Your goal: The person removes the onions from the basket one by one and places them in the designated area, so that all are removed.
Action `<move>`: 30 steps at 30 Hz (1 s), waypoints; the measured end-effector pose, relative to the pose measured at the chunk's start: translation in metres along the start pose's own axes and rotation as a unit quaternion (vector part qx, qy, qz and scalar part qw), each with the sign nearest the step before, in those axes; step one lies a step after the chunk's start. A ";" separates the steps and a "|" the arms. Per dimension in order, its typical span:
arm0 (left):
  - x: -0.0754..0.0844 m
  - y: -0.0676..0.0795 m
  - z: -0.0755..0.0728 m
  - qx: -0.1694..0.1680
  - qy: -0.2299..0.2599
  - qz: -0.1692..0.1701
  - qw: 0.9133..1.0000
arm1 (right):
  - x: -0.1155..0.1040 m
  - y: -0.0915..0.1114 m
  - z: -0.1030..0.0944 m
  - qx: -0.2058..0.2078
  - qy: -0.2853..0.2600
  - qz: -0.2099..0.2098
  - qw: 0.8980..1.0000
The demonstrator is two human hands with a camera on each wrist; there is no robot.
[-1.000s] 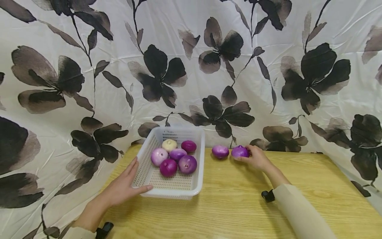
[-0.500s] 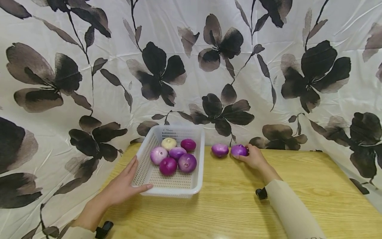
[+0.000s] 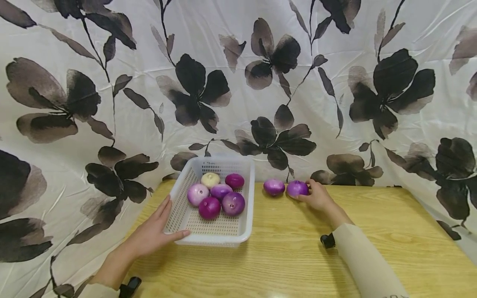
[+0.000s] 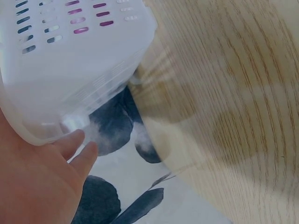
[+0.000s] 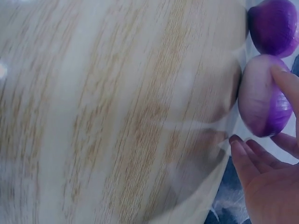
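Note:
A white perforated plastic basket (image 3: 246,238) stands at the table's left side, with several onions inside: a pale one (image 3: 210,179), a light purple one (image 3: 198,194) and darker purple ones. My left hand (image 3: 150,236) rests on its near left corner, fingers straight along the outer wall and thumb on the front rim; the left wrist view shows the fingertips (image 4: 77,142) against the wall. Right of the basket, two purple onions lie side by side at the table's back edge. My right hand (image 3: 319,198) holds the right onion (image 3: 297,188) between thumb and fingers; the left onion (image 3: 274,187) lies close beside it.
The wooden table (image 3: 290,256) extends in front of the basket and to the right. A white curtain with dark flowers (image 3: 268,82) hangs directly behind the table and along its left side.
The right onion has turned in my right hand: its pointed tip, earlier upward, no longer shows at the top. My right forearm has shifted slightly left. The left hand and basket stay put.

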State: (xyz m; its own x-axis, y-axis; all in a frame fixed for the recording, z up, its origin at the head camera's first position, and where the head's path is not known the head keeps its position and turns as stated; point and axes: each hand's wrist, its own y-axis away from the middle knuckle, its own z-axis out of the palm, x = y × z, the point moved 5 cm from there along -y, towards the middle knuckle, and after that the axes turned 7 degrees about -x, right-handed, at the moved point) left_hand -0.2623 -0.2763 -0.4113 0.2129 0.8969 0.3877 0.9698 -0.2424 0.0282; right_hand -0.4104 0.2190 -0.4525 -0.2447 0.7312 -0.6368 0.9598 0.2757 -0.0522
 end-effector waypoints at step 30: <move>0.001 0.001 0.000 -0.002 0.002 0.002 1.000 | -0.009 0.023 -0.019 -0.008 0.020 -0.014 1.000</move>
State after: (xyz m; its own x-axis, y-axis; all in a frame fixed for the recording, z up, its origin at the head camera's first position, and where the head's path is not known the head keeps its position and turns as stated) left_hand -0.2612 -0.2758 -0.4113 0.2163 0.8941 0.3920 0.9683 -0.2477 0.0307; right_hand -0.3882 0.2301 -0.4334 -0.2763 0.7476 -0.6040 0.9505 0.3056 -0.0565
